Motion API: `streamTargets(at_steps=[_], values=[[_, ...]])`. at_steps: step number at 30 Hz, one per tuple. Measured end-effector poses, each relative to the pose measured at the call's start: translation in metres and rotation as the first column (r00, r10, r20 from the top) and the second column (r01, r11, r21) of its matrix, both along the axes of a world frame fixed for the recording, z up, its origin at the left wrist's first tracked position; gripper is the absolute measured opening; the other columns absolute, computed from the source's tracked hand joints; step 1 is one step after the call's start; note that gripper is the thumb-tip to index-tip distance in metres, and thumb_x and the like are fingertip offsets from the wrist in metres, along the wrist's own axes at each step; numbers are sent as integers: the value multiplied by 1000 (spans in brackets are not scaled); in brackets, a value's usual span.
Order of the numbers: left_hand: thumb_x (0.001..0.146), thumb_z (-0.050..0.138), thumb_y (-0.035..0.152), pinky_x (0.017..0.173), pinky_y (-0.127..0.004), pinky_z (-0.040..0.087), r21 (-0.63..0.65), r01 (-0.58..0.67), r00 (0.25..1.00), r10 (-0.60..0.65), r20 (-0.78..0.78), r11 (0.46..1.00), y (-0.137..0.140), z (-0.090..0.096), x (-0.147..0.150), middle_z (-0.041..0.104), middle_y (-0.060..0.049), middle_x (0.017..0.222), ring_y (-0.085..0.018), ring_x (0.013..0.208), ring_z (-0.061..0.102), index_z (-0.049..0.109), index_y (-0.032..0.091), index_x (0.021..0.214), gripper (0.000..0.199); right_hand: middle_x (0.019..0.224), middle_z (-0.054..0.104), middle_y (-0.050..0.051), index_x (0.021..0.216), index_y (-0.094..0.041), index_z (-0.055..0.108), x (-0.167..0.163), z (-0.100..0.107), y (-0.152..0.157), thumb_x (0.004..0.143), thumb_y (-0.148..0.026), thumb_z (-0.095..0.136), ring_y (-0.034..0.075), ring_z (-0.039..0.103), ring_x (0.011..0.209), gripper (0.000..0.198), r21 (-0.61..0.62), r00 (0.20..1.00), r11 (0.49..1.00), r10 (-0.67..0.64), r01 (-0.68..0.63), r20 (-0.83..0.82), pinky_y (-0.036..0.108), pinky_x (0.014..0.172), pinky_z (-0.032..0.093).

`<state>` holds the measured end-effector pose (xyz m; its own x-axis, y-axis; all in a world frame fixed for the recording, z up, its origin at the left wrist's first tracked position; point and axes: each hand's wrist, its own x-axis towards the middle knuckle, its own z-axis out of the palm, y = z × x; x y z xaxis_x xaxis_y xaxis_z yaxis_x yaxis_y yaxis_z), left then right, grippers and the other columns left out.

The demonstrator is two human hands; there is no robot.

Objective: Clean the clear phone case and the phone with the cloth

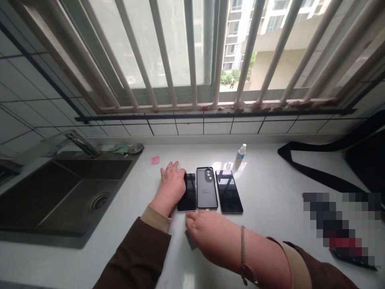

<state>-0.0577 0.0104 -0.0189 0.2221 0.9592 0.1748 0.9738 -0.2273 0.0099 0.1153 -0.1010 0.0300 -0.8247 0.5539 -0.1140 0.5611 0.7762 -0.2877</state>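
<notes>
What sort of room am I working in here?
Most likely a kitchen: there's a dark sink with a faucet, set in a white counter along a tiled wall.

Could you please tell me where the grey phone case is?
In the head view, the grey phone case lies slightly right of centre on the counter, between the dark phone beside the left hand and a second phone on its right.

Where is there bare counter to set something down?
Right of the rightmost phone, bare counter runs to the black strap. Another patch lies between the sink and left hand, apart from a pink note. Crowded: the middle, where the left phone, case and rightmost phone lie side by side beyond the right hand.
</notes>
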Motion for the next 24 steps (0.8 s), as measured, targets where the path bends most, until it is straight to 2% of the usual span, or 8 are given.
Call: streamTargets(at_steps=[7, 18, 24], values=[[98, 40, 18, 125, -73, 26, -19, -11, 1000, 11, 16, 1000, 4, 2, 3, 56, -20, 152, -43, 155, 36, 73, 16, 120, 39, 110, 73, 20, 108, -4, 74, -4, 5, -1, 94, -6, 58, 28, 71, 97, 21, 31, 999, 999, 25, -26, 34, 39, 89, 59], [108, 37, 39, 125, -71, 25, 71, -32, 999, 31, 26, 997, 6, 1, 0, 57, -24, 149, -44, 153, 36, 74, 12, 116, 47, 108, 73, 19, 109, -4, 73, -4, -6, -2, 96, -10, 60, 29, 70, 93, 20, 33, 1000, 999, -2, 2, 15, 40, 81, 60], [109, 38, 45, 124, -64, 29, 110, -11, 987, -7, 162, 994, 6, 12, 0, 59, -24, 142, -42, 148, 40, 71, 14, 109, 46, 103, 72, 17, 107, -5, 73, -5, -4, -2, 95, -12, 64, 28, 70, 87, 17, 39, 999, 999, 10, -11, 36, 40, 75, 61]])
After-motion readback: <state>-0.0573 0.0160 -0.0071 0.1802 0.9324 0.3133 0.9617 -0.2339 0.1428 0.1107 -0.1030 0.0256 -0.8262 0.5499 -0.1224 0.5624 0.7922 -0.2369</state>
